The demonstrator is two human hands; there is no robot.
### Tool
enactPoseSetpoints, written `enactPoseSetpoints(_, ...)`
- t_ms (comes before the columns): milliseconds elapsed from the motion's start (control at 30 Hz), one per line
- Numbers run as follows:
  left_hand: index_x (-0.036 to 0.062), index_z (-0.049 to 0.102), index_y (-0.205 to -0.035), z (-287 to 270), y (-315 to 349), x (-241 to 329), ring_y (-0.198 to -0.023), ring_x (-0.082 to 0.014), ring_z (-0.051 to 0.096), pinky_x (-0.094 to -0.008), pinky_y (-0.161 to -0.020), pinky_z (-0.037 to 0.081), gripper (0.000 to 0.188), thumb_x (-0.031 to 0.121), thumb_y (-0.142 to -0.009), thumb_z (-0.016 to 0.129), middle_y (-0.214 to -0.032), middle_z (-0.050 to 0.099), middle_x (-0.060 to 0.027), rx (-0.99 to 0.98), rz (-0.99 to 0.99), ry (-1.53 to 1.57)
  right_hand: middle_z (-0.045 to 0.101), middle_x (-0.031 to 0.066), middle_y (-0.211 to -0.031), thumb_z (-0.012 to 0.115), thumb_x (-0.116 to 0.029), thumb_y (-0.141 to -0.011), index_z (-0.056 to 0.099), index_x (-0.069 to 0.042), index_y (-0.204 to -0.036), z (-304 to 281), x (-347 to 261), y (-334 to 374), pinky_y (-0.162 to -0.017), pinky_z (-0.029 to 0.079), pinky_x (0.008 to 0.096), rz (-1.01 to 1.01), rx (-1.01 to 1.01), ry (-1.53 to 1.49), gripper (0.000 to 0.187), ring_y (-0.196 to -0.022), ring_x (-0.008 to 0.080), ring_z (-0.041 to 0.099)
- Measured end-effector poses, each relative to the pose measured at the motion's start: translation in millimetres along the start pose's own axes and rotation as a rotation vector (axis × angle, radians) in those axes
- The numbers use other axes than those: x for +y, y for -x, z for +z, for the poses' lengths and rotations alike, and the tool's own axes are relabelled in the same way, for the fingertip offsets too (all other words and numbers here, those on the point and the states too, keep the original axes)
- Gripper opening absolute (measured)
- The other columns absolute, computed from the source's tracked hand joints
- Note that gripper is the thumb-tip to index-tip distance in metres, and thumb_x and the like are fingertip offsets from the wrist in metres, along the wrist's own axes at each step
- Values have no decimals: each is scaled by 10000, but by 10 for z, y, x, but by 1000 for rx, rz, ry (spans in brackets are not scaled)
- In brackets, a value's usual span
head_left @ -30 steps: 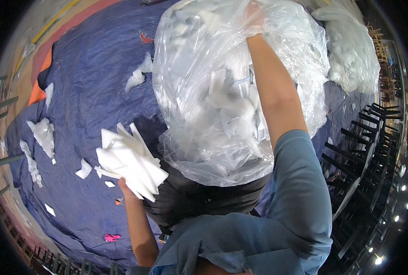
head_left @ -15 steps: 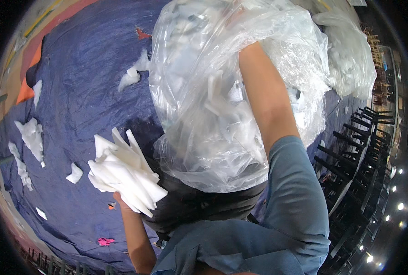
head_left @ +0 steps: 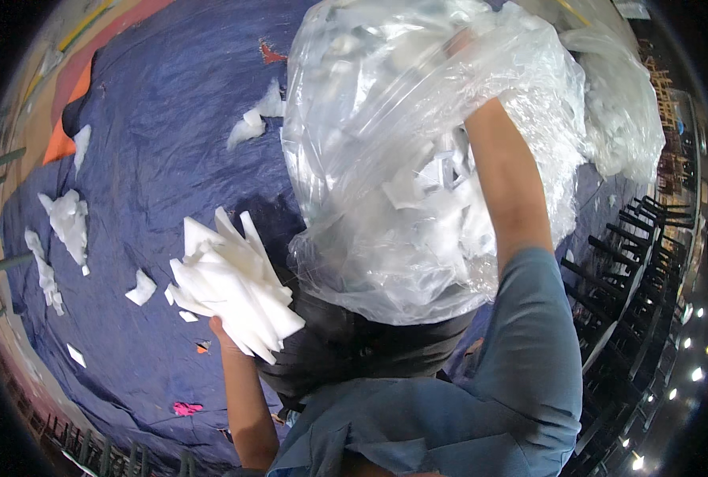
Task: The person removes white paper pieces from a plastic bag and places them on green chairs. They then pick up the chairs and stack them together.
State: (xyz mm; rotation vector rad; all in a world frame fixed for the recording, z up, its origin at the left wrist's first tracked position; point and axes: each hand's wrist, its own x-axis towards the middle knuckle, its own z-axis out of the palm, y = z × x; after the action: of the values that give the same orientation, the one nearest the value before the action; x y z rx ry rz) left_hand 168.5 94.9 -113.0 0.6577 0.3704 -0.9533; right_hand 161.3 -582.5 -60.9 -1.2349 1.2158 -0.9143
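My left hand (head_left: 222,329) is closed on a thick bundle of white foam strips (head_left: 235,290), fanned out with uneven ends, at the left of my lap. A large clear plastic bag (head_left: 330,159) stands before my knees, loosely filled with white foam or wadding scraps (head_left: 449,215). My right forearm (head_left: 513,175) reaches into the bag's crumpled folds. Only a blurred bit of my right hand (head_left: 459,41) shows through the plastic near the top. Its fingers are hidden, so their grip is unclear.
Torn white wadding pieces (head_left: 68,226) lie scattered on the blue tarp (head_left: 163,159) to the left. Another stuffed clear bag (head_left: 624,119) stands at the far right. Rows of black metal frames (head_left: 616,278) run along the right side. A pink scrap (head_left: 187,409) lies near my left forearm.
The view has shifted slightly, moving everything a little to the right. The bag's folds have parted somewhat, baring more white scraps beside my right forearm. My left hand keeps its bundle.
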Motion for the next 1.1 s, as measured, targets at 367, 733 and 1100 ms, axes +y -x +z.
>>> enactPoseSetpoints(367, 87, 301, -1588, 547, -138, 33, -1398, -428, 458, -587, -1164, 400, 1054, 631, -776, 695, -1552, 437, -190, -88, 7, -144, 713, 87, -1062, 779, -140, -859, 609, 5, -1227, -2385, -549, 2767, -625, 547, 269, 122, 51, -25, 431, -871, 150, 697)
enactPoseSetpoints(733, 50, 380, -1516, 819, 34, -45, -1362, -363, 518, -534, -1119, 450, 690, 468, -995, 555, -1488, 520, -150, 87, 173, -374, 632, 283, -1220, 758, -78, -770, 204, -57, -1599, -2491, -1413, 2610, -956, 545, 448, -752, -76, 827, 997, -1117, 393, 662)
enactPoseSetpoints(1100, 11, 431, -1470, 1074, 198, -152, -1287, -317, 582, -481, -1085, 476, 626, 392, -1006, 607, -1406, 583, -146, -50, 130, -342, 731, 256, -1052, 796, -201, -784, 248, 60, -1559, -2602, -1266, 2673, -816, 574, 360, -398, -98, 227, 984, -940, 302, 737)
